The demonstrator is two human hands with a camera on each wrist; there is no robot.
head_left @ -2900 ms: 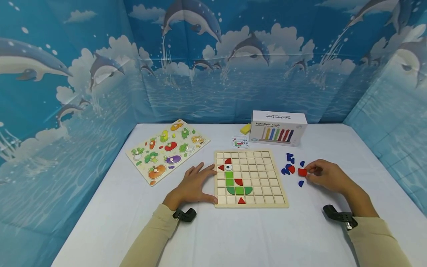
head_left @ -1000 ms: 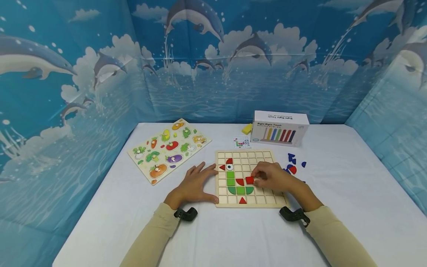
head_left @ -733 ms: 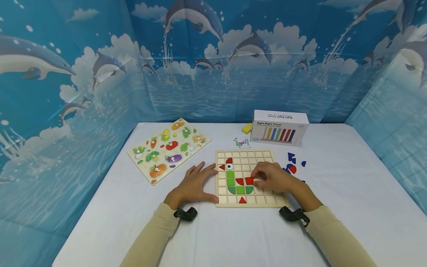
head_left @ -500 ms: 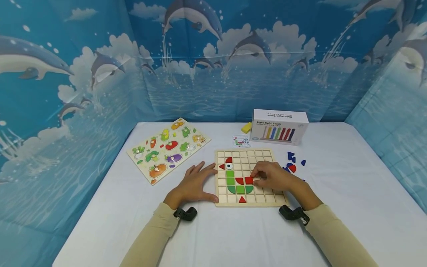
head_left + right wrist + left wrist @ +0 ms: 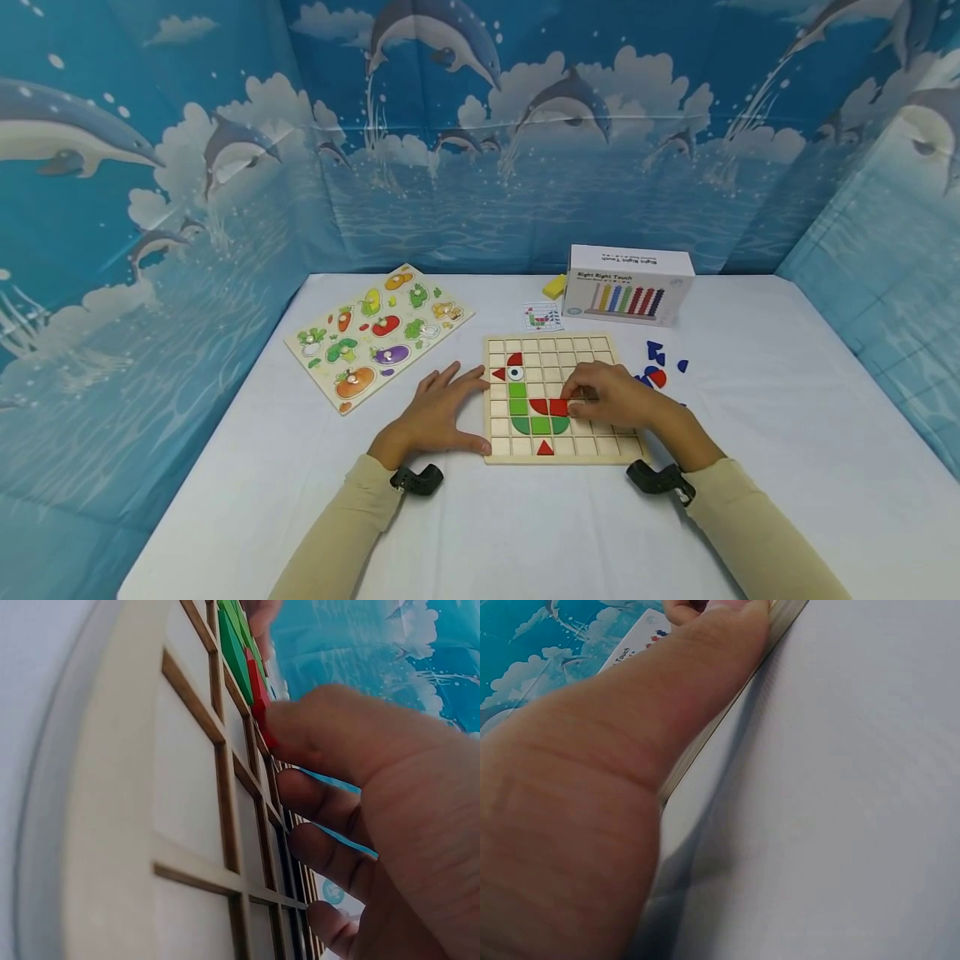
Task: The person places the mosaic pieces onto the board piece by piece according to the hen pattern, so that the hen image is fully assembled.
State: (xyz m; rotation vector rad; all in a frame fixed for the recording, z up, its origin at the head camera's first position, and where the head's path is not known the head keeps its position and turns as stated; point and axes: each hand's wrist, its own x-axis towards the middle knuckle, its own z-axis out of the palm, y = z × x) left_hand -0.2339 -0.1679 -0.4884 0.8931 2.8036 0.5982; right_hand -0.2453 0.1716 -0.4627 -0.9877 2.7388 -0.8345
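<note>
A wooden grid board (image 5: 592, 358) lies on the white table and carries a bird-like figure of green tiles (image 5: 528, 421) and red pieces. My right hand (image 5: 611, 398) reaches over the board and pinches a red square tile (image 5: 558, 407), set in the cell right of a red quarter circle (image 5: 538, 406). In the right wrist view the thumb of my right hand (image 5: 360, 772) presses the red tile (image 5: 259, 694) and the other fingers curl over the grid (image 5: 112, 787). My left hand (image 5: 438, 412) lies flat against the board's left edge (image 5: 705, 746), fingers straight.
Loose blue and red pieces (image 5: 655, 367) lie right of the board. Behind it are a white box (image 5: 628, 287), a small pattern card (image 5: 542, 317) and a yellow block (image 5: 554, 287). A vegetable peg puzzle (image 5: 378, 333) lies at the left. Blue dolphin-print walls enclose the table.
My right hand carried the red square from the loose pieces at the right onto the board, then set it down beside the red quarter circle. The left hand stayed put.
</note>
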